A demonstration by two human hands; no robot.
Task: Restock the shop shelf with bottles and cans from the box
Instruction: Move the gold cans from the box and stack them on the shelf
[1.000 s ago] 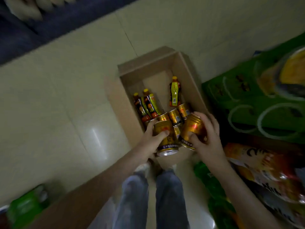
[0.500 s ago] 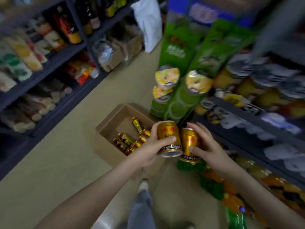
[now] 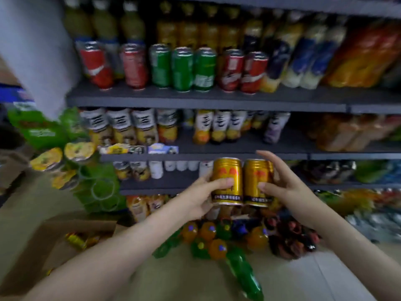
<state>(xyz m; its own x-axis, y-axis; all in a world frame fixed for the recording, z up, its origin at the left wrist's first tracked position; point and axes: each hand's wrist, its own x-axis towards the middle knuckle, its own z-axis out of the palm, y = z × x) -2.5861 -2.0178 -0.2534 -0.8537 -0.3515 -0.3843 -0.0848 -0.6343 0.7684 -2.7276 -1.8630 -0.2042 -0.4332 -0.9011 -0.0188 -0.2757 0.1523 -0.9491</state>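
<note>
My left hand [image 3: 204,196] grips a gold can [image 3: 227,179], thumb across its front. Beside it, my right hand [image 3: 282,185] holds a second gold can [image 3: 255,181], fingers behind it and thumb on its front. Both cans are upright, side by side, in front of the dark shop shelf [image 3: 173,181] at the level of its lower board. The cardboard box [image 3: 39,253] stands on the floor at the lower left; a few yellow-labelled bottles [image 3: 80,240] show inside it.
Upper boards carry red and green cans [image 3: 182,68] and rows of bottles [image 3: 130,127]. Green snack packs with cup lids [image 3: 71,153] lean at the left. Orange and green bottles [image 3: 208,240] lie on the floor below the shelf, one green bottle [image 3: 243,276] nearer me.
Both hands lifted the two gold cans out of the box and up to the shelf. The view swung from the floor and box to the shelf front.
</note>
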